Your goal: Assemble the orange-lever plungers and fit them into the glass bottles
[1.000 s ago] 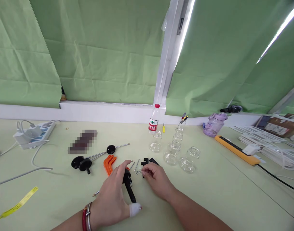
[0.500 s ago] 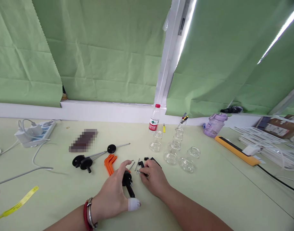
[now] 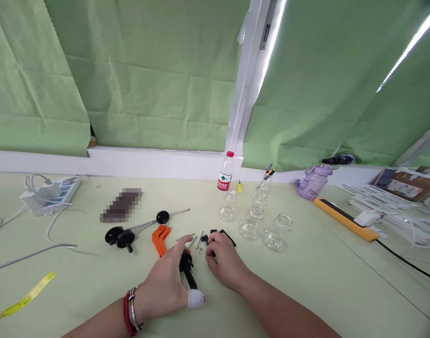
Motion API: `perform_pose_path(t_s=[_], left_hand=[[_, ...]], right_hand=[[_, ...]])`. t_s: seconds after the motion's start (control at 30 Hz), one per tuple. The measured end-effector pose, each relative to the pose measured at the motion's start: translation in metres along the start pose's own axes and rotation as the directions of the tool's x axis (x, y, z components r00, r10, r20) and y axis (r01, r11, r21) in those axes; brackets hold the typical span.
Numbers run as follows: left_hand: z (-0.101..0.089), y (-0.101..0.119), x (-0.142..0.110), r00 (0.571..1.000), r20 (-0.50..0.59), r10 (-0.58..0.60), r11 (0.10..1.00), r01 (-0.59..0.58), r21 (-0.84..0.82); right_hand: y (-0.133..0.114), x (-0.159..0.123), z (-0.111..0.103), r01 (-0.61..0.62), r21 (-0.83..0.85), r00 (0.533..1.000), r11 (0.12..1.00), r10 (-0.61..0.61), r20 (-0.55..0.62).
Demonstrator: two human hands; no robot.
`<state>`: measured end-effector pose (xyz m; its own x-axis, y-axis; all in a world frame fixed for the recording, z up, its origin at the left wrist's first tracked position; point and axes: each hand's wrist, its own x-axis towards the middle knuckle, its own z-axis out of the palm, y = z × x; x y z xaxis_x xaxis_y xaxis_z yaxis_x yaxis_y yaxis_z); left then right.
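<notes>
My left hand [image 3: 167, 279], its thumb tip wrapped in white tape, arches with thumb and fingers apart around a black part with a handle [image 3: 189, 272] lying on the table. Whether its fingers touch that part is hidden. My right hand [image 3: 226, 260] has its fingertips closed on a small black piece [image 3: 213, 252], mostly covered by the fingers. More black pieces [image 3: 229, 237] lie just beyond them. Between the hands are thin metal rods [image 3: 199, 240] and tiny metal bits [image 3: 199, 251]. Orange bent pieces [image 3: 160, 240] rest beyond my left hand.
Several clear glass flasks [image 3: 273, 238] stand right of centre, one holding tools. Behind them are a water bottle [image 3: 225, 176] and a small yellow screwdriver [image 3: 239, 187]. Black discs on metal rods [image 3: 125, 239] lie left. An orange power strip [image 3: 344, 220] and a purple bottle [image 3: 313, 182] are right.
My right hand's fingers have curled in slightly, and the small black piece at their tips has shifted and turned. My left hand holds nearly the same pose.
</notes>
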<state>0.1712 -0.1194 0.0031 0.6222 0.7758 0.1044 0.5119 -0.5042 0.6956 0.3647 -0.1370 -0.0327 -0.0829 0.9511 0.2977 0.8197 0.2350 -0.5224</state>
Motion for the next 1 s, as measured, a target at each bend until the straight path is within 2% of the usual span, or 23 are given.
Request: perform_pose_path(t_s=[0.17, 0.23, 0.3, 0.37, 0.47, 0.53, 0.6, 0.67, 0.7, 0.8, 0.87, 1.0], left_hand=[[-0.002, 0.001, 0.001, 0.999, 0.02, -0.025, 1.0, 0.025, -0.017], [-0.003, 0.002, 0.001, 0.998, 0.042, -0.044, 0.998, 0.045, -0.032], [-0.004, 0.004, 0.001, 0.997, 0.053, -0.049, 0.998, 0.051, -0.046], [-0.005, 0.005, 0.001, 0.997, 0.057, -0.05, 0.997, 0.053, -0.057], [-0.005, 0.005, 0.0, 0.996, 0.068, -0.058, 0.996, 0.063, -0.069], [-0.006, 0.005, 0.0, 0.995, 0.08, -0.06, 0.995, 0.066, -0.071], [-0.006, 0.005, 0.0, 0.995, 0.09, -0.052, 0.995, 0.059, -0.075], [-0.006, 0.006, 0.0, 0.994, 0.096, -0.041, 0.995, 0.049, -0.081], [-0.006, 0.007, 0.0, 0.994, 0.102, -0.038, 0.995, 0.047, -0.084], [-0.007, 0.009, 0.0, 0.991, 0.131, -0.037, 0.995, 0.049, -0.091], [-0.008, 0.011, 0.001, 0.989, 0.143, -0.034, 0.993, 0.05, -0.107], [-0.009, 0.012, 0.001, 0.985, 0.165, -0.038, 0.989, 0.061, -0.135]], right_hand=[[-0.008, -0.002, -0.01, 0.074, 0.051, 0.997, 0.996, -0.073, -0.03], [-0.011, -0.004, -0.014, 0.11, 0.148, 0.994, 0.983, -0.105, -0.041], [-0.011, -0.007, -0.015, 0.09, 0.29, 0.996, 0.953, -0.087, -0.022], [-0.01, -0.01, -0.013, -0.001, 0.471, 0.999, 0.882, -0.023, 0.044], [-0.009, -0.012, -0.007, -0.166, 0.703, 0.982, 0.691, 0.052, 0.181], [-0.009, -0.014, -0.005, -0.23, 0.775, 0.967, 0.589, 0.05, 0.249], [-0.012, -0.015, -0.004, -0.245, 0.8, 0.961, 0.548, 0.027, 0.276], [-0.016, -0.016, -0.006, -0.215, 0.803, 0.965, 0.556, -0.008, 0.264], [-0.018, -0.017, -0.008, -0.176, 0.79, 0.97, 0.587, -0.034, 0.241], [-0.022, -0.019, -0.013, 0.034, 0.669, 0.977, 0.743, -0.165, 0.133], [-0.024, -0.019, -0.015, 0.187, 0.55, 0.963, 0.814, -0.263, 0.061], [-0.026, -0.016, -0.016, 0.362, 0.417, 0.92, 0.834, -0.391, -0.018]])
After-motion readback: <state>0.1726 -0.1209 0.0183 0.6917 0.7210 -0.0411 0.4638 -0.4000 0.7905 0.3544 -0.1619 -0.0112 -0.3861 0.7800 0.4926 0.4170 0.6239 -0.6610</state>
